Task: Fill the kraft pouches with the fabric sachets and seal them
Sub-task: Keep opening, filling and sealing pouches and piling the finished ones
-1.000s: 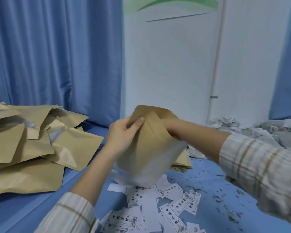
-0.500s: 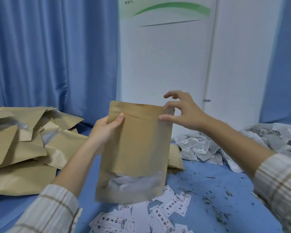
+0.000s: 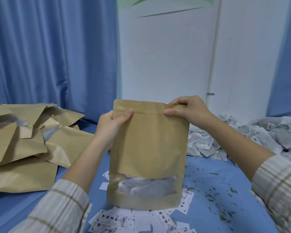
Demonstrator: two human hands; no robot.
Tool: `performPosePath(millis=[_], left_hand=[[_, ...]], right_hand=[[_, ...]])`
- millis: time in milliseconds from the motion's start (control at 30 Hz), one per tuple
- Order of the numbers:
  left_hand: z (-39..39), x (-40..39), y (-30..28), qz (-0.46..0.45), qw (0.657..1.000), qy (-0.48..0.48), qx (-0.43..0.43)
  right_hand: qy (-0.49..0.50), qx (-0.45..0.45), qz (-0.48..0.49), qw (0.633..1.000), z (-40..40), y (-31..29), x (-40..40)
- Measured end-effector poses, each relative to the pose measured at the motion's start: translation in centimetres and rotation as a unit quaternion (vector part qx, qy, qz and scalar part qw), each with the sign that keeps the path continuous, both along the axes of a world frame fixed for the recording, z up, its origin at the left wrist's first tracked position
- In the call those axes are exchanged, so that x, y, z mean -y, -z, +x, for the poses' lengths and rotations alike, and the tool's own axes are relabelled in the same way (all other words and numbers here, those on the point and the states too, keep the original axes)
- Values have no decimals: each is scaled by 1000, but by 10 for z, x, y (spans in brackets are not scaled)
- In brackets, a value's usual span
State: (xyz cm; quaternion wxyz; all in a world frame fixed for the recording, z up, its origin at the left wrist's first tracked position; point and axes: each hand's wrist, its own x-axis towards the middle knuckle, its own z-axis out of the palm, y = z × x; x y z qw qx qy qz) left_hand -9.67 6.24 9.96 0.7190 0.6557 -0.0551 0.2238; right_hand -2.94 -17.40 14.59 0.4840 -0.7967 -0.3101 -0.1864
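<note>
Head view. Kraft pouch upright above blue table, pinched at zip line: left hand thumb on front left corner, right hand curled round right corner. Fabric sachets visible through window, well below fingers. Left of left hand: pouch pile. Right of right hand: loose sachet heap. Printed labels beneath (leaf crumbs nearby). Blue curtain, white wall behind.
</note>
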Motion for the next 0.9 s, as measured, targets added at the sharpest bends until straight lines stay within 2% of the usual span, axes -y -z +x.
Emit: performPosePath(millis=[67,200,300,400,567,667,767,900], left_hand=[[6,0,0,-35,999,-39,8],[15,4,0,-40,996,-84,15],[20,14,7,-36,995,-93,10],[23,24,10,-33,995,-90,8],[24,34,10,-1,998,-65,11],[22,30,16,-37,998,-53,11],[21,26,19,-46,995,-78,49],[24,22,19,-54,988,-124,70]], right_hand=[[-3,8,-22,1000,2,-2,6],[13,21,-62,998,5,-3,10],[67,76,-170,980,6,-12,7],[58,90,-289,951,3,-24,-12],[3,76,-318,945,-1,-32,-56],[0,66,-316,946,4,-35,-63],[19,102,-340,935,6,-30,-68],[15,116,-311,943,4,-26,-72]])
